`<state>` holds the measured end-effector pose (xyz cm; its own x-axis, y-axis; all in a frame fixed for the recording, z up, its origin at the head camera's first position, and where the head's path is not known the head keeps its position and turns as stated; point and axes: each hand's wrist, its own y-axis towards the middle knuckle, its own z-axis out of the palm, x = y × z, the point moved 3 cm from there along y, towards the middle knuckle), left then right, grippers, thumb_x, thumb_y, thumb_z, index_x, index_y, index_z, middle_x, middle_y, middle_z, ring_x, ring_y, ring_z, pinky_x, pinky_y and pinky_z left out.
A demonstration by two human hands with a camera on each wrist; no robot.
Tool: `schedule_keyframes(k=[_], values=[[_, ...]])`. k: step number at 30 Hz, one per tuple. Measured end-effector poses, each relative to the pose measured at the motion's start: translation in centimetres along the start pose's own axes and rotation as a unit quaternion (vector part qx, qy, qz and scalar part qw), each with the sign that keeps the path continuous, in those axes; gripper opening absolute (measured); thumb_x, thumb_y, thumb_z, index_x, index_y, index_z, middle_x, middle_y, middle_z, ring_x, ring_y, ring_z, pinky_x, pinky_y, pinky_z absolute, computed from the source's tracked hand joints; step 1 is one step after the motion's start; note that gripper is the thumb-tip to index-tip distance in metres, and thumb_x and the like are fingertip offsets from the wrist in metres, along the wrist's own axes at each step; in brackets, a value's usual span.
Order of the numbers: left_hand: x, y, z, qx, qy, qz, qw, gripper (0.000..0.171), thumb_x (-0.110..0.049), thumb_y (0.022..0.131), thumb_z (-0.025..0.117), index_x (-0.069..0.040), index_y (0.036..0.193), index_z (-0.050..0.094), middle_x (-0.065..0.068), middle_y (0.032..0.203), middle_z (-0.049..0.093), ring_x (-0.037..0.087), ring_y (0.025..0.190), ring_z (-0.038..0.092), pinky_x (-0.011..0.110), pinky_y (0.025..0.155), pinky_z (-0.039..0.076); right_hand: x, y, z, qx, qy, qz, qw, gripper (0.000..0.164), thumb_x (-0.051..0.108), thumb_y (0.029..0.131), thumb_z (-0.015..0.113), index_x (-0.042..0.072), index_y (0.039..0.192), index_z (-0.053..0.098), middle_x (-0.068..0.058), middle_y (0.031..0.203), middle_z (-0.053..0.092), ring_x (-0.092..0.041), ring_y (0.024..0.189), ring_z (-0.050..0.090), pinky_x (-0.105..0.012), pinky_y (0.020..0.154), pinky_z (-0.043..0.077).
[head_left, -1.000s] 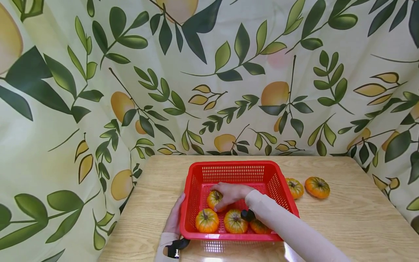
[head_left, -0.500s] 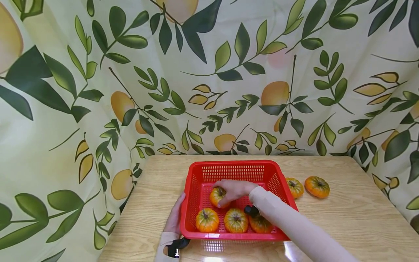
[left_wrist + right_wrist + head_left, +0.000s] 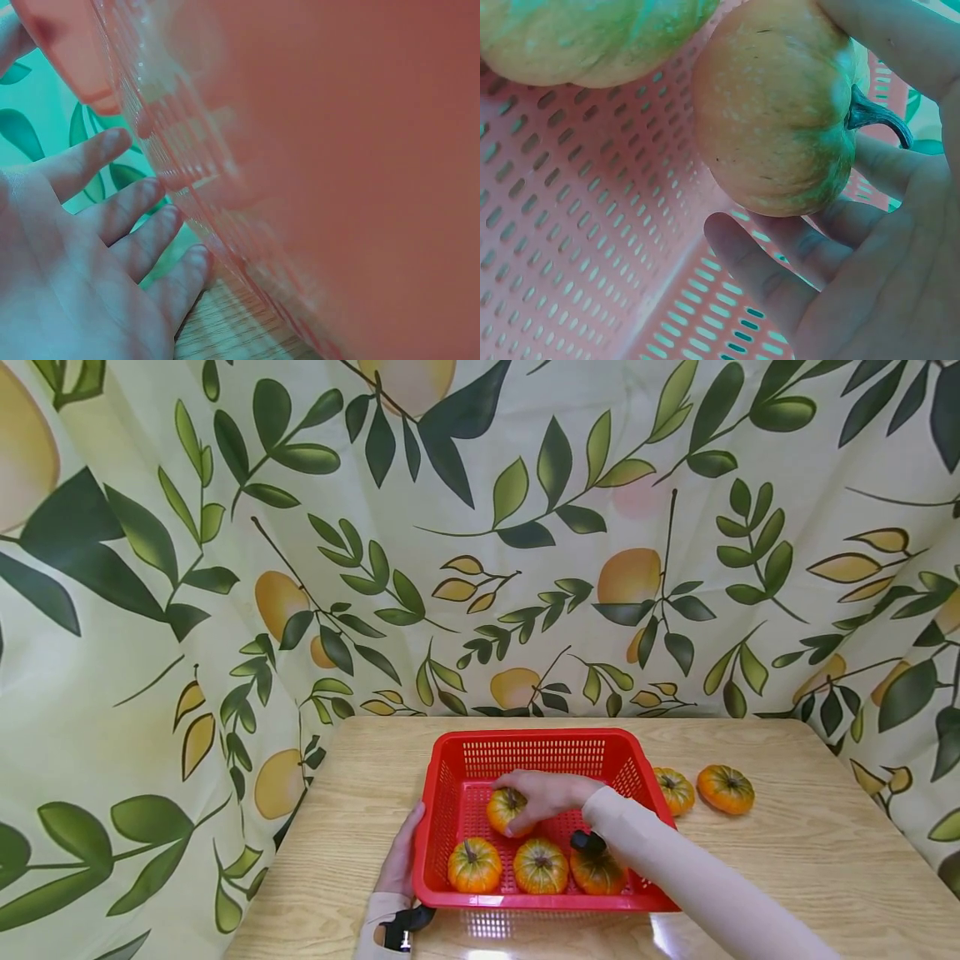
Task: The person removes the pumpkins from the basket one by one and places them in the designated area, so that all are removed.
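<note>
In the head view, a red perforated plastic basket (image 3: 540,734) sits on the wood-grain table (image 3: 322,868). The right hand (image 3: 551,793) reaches in from 4 o'clock, thumb and fingers curled round a mini pumpkin (image 3: 504,812) at about 9 o'clock from the basket's middle. Whether its base bears on the basket floor I cannot tell. Along the near wall sit the 8 o'clock pumpkin (image 3: 475,867), the 6 o'clock pumpkin (image 3: 540,867) and the 4 o'clock pumpkin (image 3: 597,872); best to settle the gripped one without knocking these. Two more pumpkins (image 3: 726,789) lie outside, between 2 and 3 o'clock. The left hand (image 3: 401,860) braces the wall between 8 and 9, sensible against sliding.

In the left wrist view, its fingers are straight and spread, tips at the basket wall, grasping nothing; light pressure should do.

In the right wrist view, the thumb crosses above the pumpkin and fingers support it below, spread about to its width. The curved stem (image 3: 881,120) points to 3 o'clock, palmward: carry the weight by the rind, sparing the stem, and release evenly.
</note>
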<state>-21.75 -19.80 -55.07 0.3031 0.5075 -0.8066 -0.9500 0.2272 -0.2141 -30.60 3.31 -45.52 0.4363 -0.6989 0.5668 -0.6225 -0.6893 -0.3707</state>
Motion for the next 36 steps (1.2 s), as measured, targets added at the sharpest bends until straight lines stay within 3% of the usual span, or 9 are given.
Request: schedule_keyframes(k=[6, 16, 28, 36], values=[[0.0, -0.2, 0.3, 0.01, -0.005, -0.002, 0.9999, 0.062, -0.053, 0.103, 0.043, -0.021, 0.155, 0.035, 0.0, 0.147, 0.055, 0.019, 0.132, 0.053, 0.04, 0.116, 0.041, 0.2, -0.9, -0.8, -0.005, 0.006, -0.015, 1.0, 0.072, 0.038, 0.083, 0.082, 0.018, 0.145, 0.051, 0.002, 0.132, 0.059, -0.02, 0.121, 0.053, -0.048, 0.109, 0.047], [0.1, -0.3, 0.3, 0.019, -0.007, 0.003, 0.9998, 0.062, -0.052, 0.103, 0.042, -0.02, 0.156, 0.034, 0.0, 0.149, 0.054, 0.017, 0.132, 0.053, 0.038, 0.115, 0.042, -0.4, -1.9, -1.5, -0.02, 0.009, -0.019, 1.0, 0.074, 0.035, 0.083, 0.083, 0.014, 0.146, 0.05, -0.001, 0.134, 0.057, -0.022, 0.124, 0.052, -0.048, 0.11, 0.045], [-0.3, 0.1, 0.4, 0.018, 0.005, 0.001, 0.9998, 0.068, -0.055, 0.102, 0.043, -0.019, 0.159, 0.028, 0.003, 0.152, 0.049, 0.017, 0.132, 0.052, 0.038, 0.115, 0.043, -1.4, -3.3, -2.7, -0.024, -0.013, -0.002, 1.0, 0.074, 0.038, 0.084, 0.082, 0.016, 0.147, 0.049, -0.004, 0.141, 0.055, -0.026, 0.13, 0.05, -0.053, 0.113, 0.044], [-0.1, -0.2, 0.3, 0.021, -0.004, -0.003, 0.9998, 0.064, -0.053, 0.103, 0.041, -0.019, 0.156, 0.032, -0.002, 0.145, 0.056, 0.016, 0.13, 0.054, 0.038, 0.115, 0.042, -2.1, -4.7, -3.6, -0.033, -0.012, 0.011, 0.999, 0.074, 0.037, 0.083, 0.083, 0.018, 0.146, 0.049, -0.005, 0.142, 0.053, -0.027, 0.13, 0.049, -0.055, 0.111, 0.045]])
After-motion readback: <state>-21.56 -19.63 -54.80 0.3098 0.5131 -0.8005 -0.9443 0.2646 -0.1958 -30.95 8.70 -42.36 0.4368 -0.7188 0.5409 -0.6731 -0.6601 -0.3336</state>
